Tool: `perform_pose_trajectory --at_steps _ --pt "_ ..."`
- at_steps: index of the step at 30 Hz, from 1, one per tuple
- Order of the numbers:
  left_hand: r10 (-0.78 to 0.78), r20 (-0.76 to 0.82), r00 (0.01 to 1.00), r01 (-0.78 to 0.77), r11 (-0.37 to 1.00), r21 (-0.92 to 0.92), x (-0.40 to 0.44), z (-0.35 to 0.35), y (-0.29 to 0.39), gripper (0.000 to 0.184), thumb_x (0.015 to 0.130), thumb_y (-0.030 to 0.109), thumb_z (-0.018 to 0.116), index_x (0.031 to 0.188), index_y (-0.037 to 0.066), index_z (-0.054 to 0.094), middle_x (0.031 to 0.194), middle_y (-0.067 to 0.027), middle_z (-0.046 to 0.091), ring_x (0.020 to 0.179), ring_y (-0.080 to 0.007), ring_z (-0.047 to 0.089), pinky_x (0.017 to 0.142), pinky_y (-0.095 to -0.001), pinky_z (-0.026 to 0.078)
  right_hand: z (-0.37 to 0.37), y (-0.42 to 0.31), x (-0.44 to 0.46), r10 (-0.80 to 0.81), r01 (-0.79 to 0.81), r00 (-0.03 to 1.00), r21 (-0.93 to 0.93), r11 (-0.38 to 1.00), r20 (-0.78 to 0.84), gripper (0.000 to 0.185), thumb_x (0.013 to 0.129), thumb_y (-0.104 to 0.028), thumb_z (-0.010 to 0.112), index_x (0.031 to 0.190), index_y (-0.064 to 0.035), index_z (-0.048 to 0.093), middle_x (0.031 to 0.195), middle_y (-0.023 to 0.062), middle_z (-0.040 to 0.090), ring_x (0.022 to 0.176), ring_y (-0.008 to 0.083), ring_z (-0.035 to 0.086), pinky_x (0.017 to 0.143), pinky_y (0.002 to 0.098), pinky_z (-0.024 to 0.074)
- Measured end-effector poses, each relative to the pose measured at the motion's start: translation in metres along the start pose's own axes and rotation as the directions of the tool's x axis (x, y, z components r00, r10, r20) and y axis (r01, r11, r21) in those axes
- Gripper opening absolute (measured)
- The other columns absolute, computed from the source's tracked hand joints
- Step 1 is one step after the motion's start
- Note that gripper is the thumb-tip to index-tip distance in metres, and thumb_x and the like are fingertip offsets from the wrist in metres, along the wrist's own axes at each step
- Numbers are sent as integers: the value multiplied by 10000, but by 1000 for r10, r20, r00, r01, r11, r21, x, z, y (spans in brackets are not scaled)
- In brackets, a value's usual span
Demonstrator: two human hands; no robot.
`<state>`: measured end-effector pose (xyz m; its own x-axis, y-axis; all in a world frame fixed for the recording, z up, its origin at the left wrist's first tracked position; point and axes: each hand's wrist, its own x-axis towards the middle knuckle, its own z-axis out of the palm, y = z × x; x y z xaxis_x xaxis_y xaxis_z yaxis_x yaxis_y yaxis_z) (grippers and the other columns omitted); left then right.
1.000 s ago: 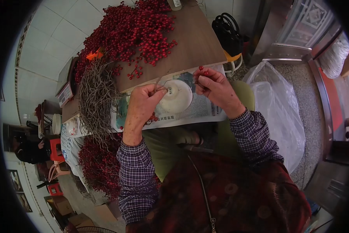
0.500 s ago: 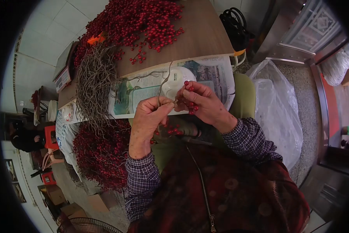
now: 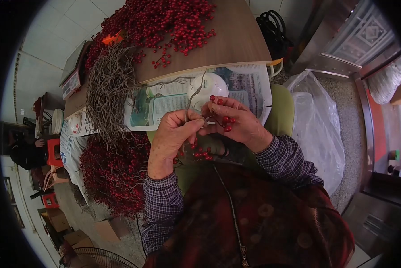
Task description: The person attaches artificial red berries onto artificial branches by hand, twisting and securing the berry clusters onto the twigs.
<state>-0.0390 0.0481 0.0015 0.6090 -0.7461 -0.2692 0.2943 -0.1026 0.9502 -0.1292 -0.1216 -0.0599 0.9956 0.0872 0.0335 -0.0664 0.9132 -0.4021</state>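
Note:
My left hand (image 3: 173, 138) pinches a brown twig (image 3: 197, 94) between thumb and fingers; the twig rises from the grip across a round white object (image 3: 217, 86) lying on the newspaper. Close beside it, my right hand (image 3: 240, 123) is closed on a small sprig of red berries (image 3: 227, 120), with berries showing above and below the fingers. The fingertips of both hands nearly meet, and the exact joint between twig and sprig is hidden there. More red berries (image 3: 202, 153) hang below the left hand.
A large heap of red berries (image 3: 164, 22) covers the back of the wooden table (image 3: 240, 40). Bare twigs (image 3: 109, 89) are bundled at the left, above more berry branches (image 3: 113, 174). Newspaper (image 3: 249, 89) lines the front edge. A clear plastic bag (image 3: 318, 129) stands at right.
The camera view has shifted slightly. Both hands stay close together with twig and sprig, and the right fingers have moved a little, showing the lower berries more to the right.

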Motion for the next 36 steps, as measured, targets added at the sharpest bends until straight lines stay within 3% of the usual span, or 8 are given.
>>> perform_pose_trajectory --at_steps 13,21,34,36 --pt "-39 -2 999 39 999 29 -1 2 -3 44 847 67 665 821 31 672 675 29 612 492 -8 483 457 -153 389 -3 4 0 23 -23 1000 24 999 -5 190 977 -135 517 1063 7 610 1048 126 639 980 256 640 847 456 563" --pt "-38 -24 999 37 999 -10 -2 5 -3 41 848 72 664 825 38 671 654 36 604 496 -2 485 461 -148 388 -8 5 0 31 -34 999 93 995 25 172 976 -129 495 1038 -4 596 1057 113 581 993 253 615 866 483 550" --pt "-25 -37 999 26 999 33 -1 6 -7 62 853 76 659 806 36 665 666 37 605 516 -14 494 478 -161 398 -6 9 3 26 -27 999 45 999 35 156 981 -118 491 1043 4 568 1033 102 570 958 237 617 834 478 569" --pt "-24 -54 998 26 999 41 -2 7 -7 62 852 77 661 804 37 663 667 36 607 517 -12 492 478 -160 394 -5 12 2 -42 42 999 25 999 27 159 977 -162 535 1043 -22 571 1013 89 608 956 220 629 797 430 589"
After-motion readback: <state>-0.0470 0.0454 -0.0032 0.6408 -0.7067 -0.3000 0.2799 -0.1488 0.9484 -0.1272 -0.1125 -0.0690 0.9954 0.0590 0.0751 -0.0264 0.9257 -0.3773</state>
